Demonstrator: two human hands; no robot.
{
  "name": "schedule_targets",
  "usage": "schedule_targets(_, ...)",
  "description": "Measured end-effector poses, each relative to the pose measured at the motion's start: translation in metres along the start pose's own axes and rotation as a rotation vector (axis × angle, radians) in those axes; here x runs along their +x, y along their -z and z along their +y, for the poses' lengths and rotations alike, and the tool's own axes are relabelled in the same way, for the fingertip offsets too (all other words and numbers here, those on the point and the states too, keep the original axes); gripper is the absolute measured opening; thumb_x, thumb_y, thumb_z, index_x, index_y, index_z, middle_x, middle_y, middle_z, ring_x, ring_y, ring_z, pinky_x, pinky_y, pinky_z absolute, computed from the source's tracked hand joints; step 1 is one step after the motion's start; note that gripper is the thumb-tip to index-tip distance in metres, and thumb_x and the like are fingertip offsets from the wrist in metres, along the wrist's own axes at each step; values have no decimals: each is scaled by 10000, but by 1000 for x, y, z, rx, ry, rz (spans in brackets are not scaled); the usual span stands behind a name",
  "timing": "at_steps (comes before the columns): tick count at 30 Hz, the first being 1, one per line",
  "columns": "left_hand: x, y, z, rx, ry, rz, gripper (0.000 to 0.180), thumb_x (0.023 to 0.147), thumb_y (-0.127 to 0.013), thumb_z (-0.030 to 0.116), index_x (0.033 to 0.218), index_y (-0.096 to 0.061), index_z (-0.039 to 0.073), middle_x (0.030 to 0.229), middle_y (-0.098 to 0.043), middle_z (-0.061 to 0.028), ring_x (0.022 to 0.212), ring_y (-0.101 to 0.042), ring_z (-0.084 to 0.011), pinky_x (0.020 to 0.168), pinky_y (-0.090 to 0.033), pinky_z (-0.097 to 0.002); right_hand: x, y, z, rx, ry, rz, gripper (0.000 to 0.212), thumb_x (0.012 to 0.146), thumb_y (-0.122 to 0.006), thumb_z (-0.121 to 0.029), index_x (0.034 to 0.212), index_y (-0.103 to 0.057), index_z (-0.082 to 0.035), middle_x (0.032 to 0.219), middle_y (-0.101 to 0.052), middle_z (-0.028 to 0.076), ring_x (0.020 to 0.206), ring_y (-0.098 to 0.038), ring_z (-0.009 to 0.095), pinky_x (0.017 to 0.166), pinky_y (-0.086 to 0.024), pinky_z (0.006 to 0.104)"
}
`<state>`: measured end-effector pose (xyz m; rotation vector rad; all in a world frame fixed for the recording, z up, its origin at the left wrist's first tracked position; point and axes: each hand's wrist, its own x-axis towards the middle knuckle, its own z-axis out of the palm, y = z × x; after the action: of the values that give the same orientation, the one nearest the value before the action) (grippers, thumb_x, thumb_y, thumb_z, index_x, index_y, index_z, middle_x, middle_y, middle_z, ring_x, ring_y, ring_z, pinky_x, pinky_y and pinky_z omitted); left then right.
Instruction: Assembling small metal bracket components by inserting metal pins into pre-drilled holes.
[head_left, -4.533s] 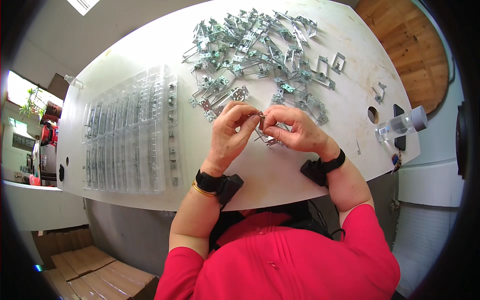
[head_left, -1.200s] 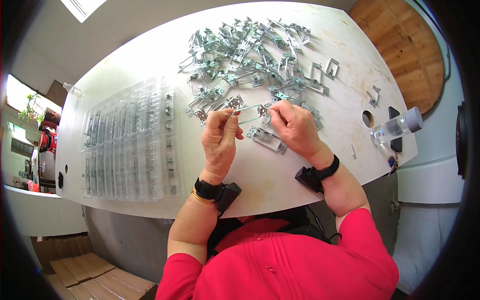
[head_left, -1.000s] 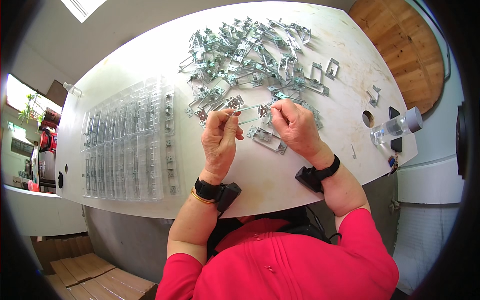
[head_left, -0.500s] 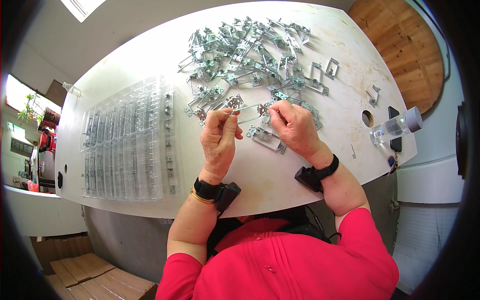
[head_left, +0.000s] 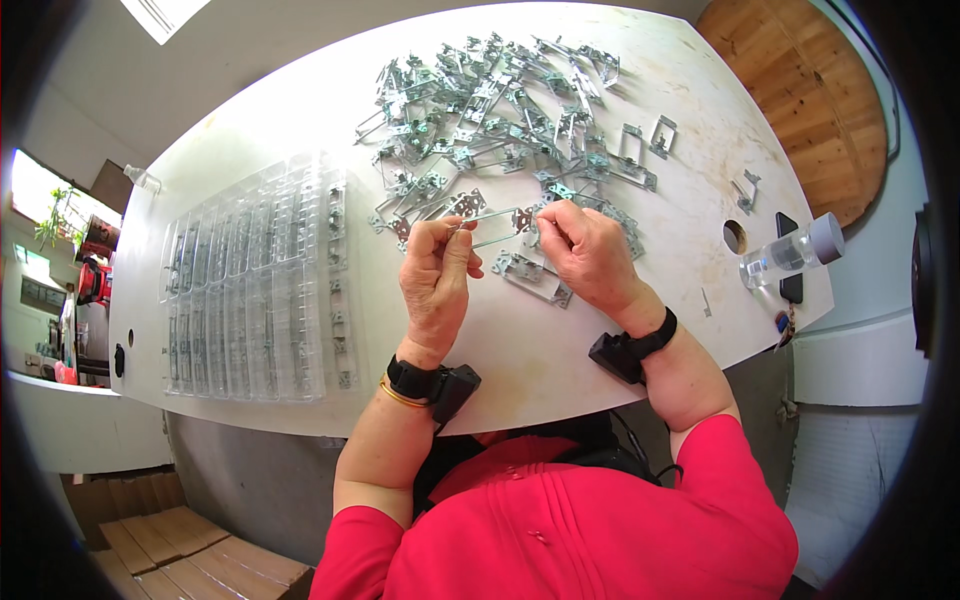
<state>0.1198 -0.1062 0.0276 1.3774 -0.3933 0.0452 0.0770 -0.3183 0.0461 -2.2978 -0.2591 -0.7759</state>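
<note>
Between my hands is a metal bracket with two thin rods and a perforated end plate (head_left: 523,221), held just above the table. My left hand (head_left: 437,280) pinches its left end between thumb and fingers. At the other end my right hand (head_left: 588,255) is closed, its fingertips at the plate; the exact hold is hidden behind the curled fingers. Another bracket (head_left: 535,280) lies on the table just below the held one. Beyond my hands spreads a heap of similar silvery brackets (head_left: 490,110).
Clear plastic trays (head_left: 250,290) with metal pieces in their slots lie on the left of the white table (head_left: 480,370). To the right are a clear bottle (head_left: 785,258) with a grey cap, a dark phone-like object (head_left: 790,285), a round hole (head_left: 735,236) and a loose metal piece (head_left: 747,190).
Both hands keep their hold on the bracket and have shifted only very slightly. The heap and trays lie as before.
</note>
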Motion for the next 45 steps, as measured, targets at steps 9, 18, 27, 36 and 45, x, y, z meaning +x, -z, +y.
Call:
schedule_targets(9, 1, -1, 2, -4, 8, 11, 56, 1107, -594, 53, 1138, -574, 11, 1153, -738, -164, 726, -642, -97, 666, -581, -265, 0, 1, -1, 34, 8, 34, 89, 946, -711, -46, 958, -634, -89, 673, -615, 98, 618, -607, 334, 598, -484, 444)
schedule_targets(18, 1, 1, -1, 5, 14, 19, 65, 1108, -595, 58, 1144, -576, 7, 1142, -740, -161, 712, -635, -95, 661, -570, -258, 2, 5, -7, 41, -68, 48, 89, 948, -711, -43, 946, -630, -80, 691, -629, 102, 632, -635, 323, 597, -509, 432)
schedule_targets(27, 1, 1, 2, -6, 19, 22, 64, 1109, -595, 62, 1136, -570, 10, 1148, -737, -166, 731, -636, -89, 664, -576, -258, 2, 6, -8, 44, -90, 35, 86, 945, -710, -49, 935, -630, -78, 688, -630, 109, 633, -644, 331, 595, -510, 441)
schedule_targets(36, 1, 1, 0, -6, 8, -3, 72, 1109, -591, 57, 1154, -568, 6, 1145, -737, -164, 730, -632, -86, 664, -575, -255, 0, 6, -9, 98, -218, 0, 73, 962, -700, -69, 935, -632, -63, 707, -658, 128, 650, -680, 339, 605, -533, 437)
schedule_targets(45, 0, 2, 2, -6, 8, -8, 61, 1110, -588, 55, 1146, -569, 10, 1142, -740, -157, 724, -628, -87, 664, -574, -262, -1, 5, -8, 137, -255, 0, 58, 970, -701, -79, 952, -651, -55, 711, -670, 140, 642, -685, 334, 607, -535, 426)
